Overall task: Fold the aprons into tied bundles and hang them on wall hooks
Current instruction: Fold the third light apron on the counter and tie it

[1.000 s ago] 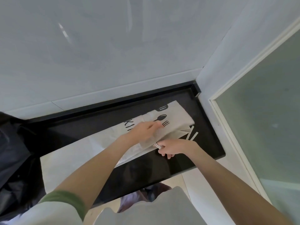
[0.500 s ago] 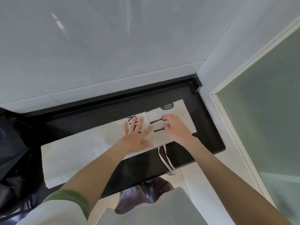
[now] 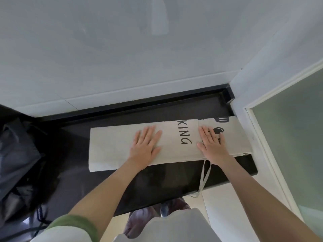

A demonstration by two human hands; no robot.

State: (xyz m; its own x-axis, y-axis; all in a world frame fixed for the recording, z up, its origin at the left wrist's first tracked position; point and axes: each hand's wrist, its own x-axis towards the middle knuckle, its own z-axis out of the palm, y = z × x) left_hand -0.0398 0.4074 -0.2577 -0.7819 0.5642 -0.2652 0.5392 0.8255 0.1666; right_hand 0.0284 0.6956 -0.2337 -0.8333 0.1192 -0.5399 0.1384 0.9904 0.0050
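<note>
From the head camera, the apron (image 3: 111, 145) lies folded into a long pale strip on the black counter (image 3: 157, 182), running left to right with its right end close to the corner by the door frame (image 3: 244, 102). Both hands lie flat on it, palms down, with fingers straight and slightly spread, gripping nothing. The left hand (image 3: 146, 145) presses the middle of the strip, just left of the black letters "KING" (image 3: 183, 133). The right hand (image 3: 212, 145) presses on the other side of the letters, its fingertips touching a black spoon print (image 3: 218, 131). A fold edge runs across the strip between the letters and the right hand. Two thin ties (image 3: 203, 179) come out from under the apron's near edge below the right wrist and hang over the front of the counter. A heap of dark cloth (image 3: 15, 154) sits at the counter's left end, apart from the apron. Pale wall tiles (image 3: 122, 49) rise behind the counter, and a frosted glass panel (image 3: 293, 128) stands on the right.
</note>
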